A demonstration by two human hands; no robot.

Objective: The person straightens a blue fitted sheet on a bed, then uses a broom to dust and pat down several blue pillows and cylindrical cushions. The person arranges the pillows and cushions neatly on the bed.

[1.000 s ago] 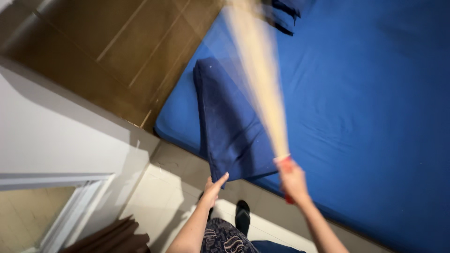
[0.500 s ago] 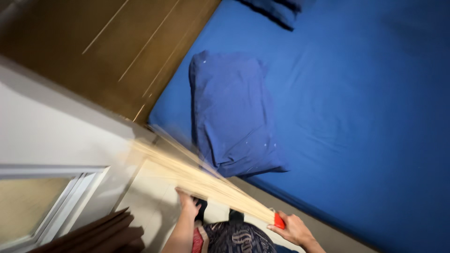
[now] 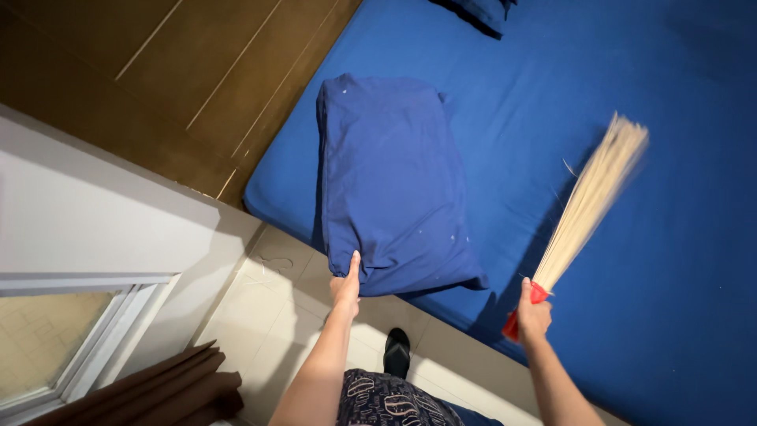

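You stand at the bed's edge, one hand on a pillow, the other raising a stick broom.

Your left hand (image 3: 345, 285) has its grip clamped on the near corner of the dark blue pillow (image 3: 390, 177), which lies on the blue bed (image 3: 670, 260) close to its edge. Your right hand (image 3: 534, 317) is wrapped tight around the red handle (image 3: 522, 312) of the straw broom (image 3: 590, 207), its bristles angled up over the sheet, right of the pillow and apart from it. A second pillow (image 3: 481, 12) lies farther up the bed; brown curtains (image 3: 169, 394) hang beside the tiled floor (image 3: 268, 315).
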